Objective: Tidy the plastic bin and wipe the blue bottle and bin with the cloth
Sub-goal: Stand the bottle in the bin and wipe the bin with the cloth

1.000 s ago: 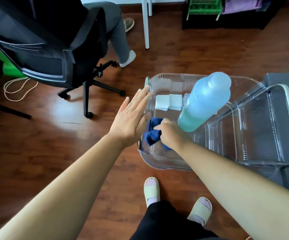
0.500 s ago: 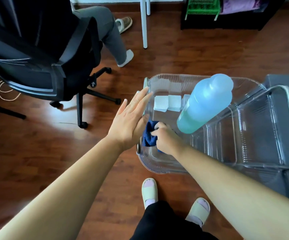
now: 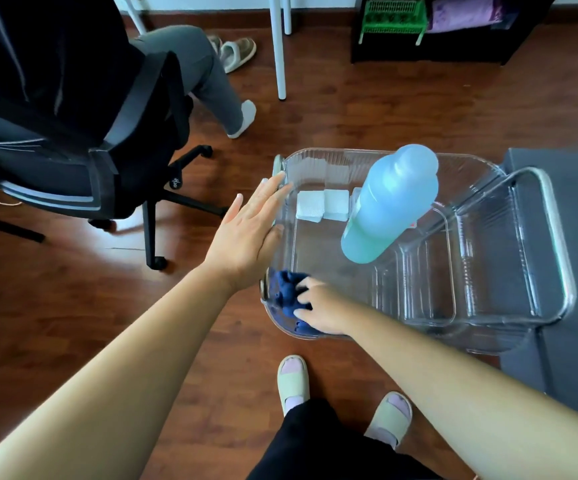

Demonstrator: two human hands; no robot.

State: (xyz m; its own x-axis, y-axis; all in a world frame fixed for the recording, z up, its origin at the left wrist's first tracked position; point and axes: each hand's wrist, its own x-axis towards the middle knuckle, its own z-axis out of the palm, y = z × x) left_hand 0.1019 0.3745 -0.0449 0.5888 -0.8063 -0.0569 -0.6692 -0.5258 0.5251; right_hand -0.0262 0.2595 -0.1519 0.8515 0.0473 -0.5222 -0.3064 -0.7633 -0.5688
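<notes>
The plastic bin (image 3: 554, 237) is sitting at your feet. Your flat left hand (image 3: 246, 233) is bracing its wall, likely steadying it, while your right hand (image 3: 322, 306) is gripping the cloth (image 3: 285, 291), wiping its near corner.

The right hand (image 3: 322, 308) presses a dark blue cloth (image 3: 285, 292) into the clear bin (image 3: 332, 164) while the flat left hand (image 3: 246, 233) braces its side.

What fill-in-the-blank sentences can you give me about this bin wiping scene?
1. The right hand holds a dark blue ____ in the near corner.
2. The left hand lies flat against the outside of the clear ____.
3. The blue ____ stands inside, beside white pads.
Missing words: cloth; bin; bottle.
</notes>
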